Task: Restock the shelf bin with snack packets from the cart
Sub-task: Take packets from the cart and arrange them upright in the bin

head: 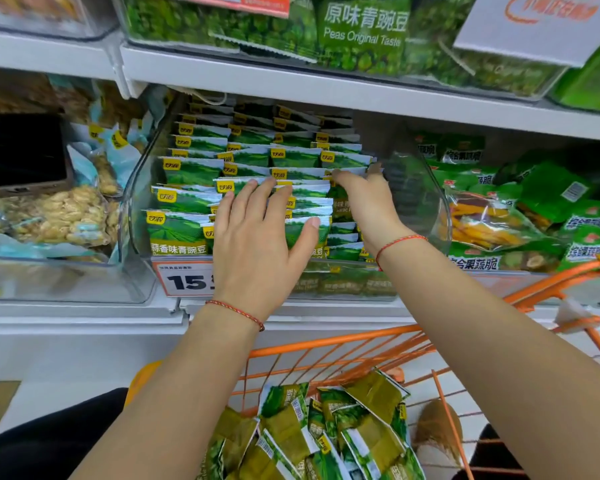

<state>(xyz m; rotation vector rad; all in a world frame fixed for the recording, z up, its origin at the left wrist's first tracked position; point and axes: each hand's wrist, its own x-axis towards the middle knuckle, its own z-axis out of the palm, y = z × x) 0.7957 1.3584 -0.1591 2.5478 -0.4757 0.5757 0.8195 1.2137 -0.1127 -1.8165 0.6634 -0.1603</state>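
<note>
Right now both my hands are in the clear plastic shelf bin (132, 202), left hand (257, 244) flat w/ fingers spread pressing the upright green snack packets (191, 171), right hand (368, 202) reaching deeper, grip can't tell, more green packets (329, 431) in the orange wire cart (361, 344) below.

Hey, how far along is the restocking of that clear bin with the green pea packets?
Done: the clear plastic shelf bin already holds several rows of green snack packets. In hand: the left hand presses flat on the front rows while the right hand reaches into the right column. Left: a pile of green packets remains in the orange wire cart.
</note>
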